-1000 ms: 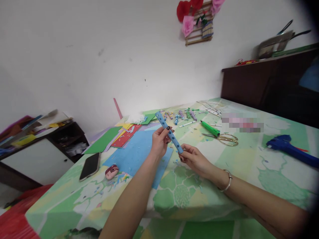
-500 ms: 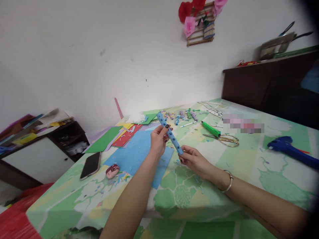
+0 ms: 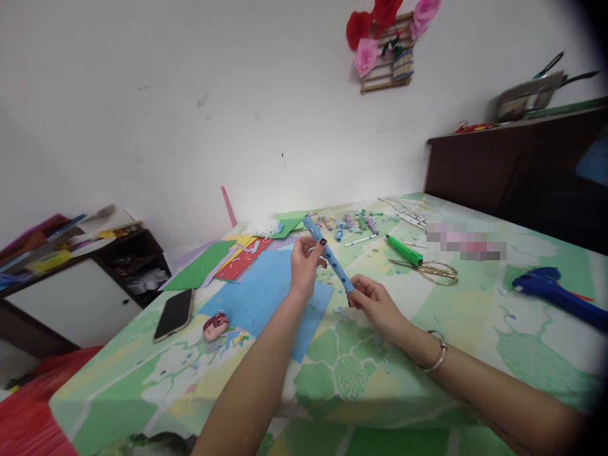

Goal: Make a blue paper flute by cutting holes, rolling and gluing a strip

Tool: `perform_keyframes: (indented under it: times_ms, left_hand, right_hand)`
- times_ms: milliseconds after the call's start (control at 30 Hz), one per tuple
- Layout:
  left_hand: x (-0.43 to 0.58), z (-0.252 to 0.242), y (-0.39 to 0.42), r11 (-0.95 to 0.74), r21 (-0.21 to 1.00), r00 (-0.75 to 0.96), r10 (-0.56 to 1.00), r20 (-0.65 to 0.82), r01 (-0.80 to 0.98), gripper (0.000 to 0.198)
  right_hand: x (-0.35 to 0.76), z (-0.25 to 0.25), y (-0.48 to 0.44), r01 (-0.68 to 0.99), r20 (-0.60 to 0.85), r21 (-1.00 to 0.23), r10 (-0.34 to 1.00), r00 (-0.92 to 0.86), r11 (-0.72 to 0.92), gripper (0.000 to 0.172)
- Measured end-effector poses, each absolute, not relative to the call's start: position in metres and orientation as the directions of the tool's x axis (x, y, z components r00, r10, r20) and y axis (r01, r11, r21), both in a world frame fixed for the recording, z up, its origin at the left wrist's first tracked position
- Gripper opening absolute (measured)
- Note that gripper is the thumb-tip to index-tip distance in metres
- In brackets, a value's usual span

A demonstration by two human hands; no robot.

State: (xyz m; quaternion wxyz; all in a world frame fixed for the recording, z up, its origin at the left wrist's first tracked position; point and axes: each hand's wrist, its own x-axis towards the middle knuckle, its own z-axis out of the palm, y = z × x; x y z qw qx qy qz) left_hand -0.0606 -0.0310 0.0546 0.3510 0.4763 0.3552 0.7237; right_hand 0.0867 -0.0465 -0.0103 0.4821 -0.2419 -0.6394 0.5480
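Observation:
I hold a thin rolled blue paper tube with dark dots (image 3: 332,258) slanted above the table. My left hand (image 3: 304,266) pinches its middle with thumb and fingers closed on it. My right hand (image 3: 373,304) grips its lower end, fingers curled; a silver bangle sits on that wrist. Under the hands lies a blue paper sheet (image 3: 261,297) on the green patterned tablecloth (image 3: 427,354).
Green and red paper sheets (image 3: 223,263), a black phone (image 3: 173,315), a small pink object (image 3: 215,325). Farther back lie several small paper rolls (image 3: 349,221), a green marker (image 3: 403,249), gold scissors (image 3: 434,271), a blue glue gun (image 3: 555,288). Dark cabinet (image 3: 513,164) on the right, low shelf (image 3: 71,272) on the left.
Both hands and the tube have stayed nearly in the same pose; the view has shifted slightly, so everything sits a little lower and to the right in the picture.

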Motion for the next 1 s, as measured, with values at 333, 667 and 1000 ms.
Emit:
perform_keyframes:
  times_ms: [333, 667, 1000]
  left_hand:
    - [-0.051, 0.042, -0.032, -0.261, 0.954, -0.123, 0.962, 0.244, -0.146, 0.031]
    - [-0.038, 0.036, -0.031, -0.160, 0.877, -0.073, 0.987, 0.143, -0.454, 0.012]
    - [-0.034, 0.035, -0.032, 0.034, 0.621, 0.101, 0.992, 0.072, -0.783, 0.025]
  right_hand:
    - [0.094, -0.008, -0.048, 0.566, 0.683, -0.447, 0.673, -0.284, 0.693, 0.012]
    - [0.091, -0.013, -0.053, 0.743, 0.735, 0.061, 0.474, -0.486, 0.667, 0.016]
    - [0.083, -0.018, -0.058, 0.709, 0.699, 0.156, 0.430, -0.571, 0.688, 0.016]
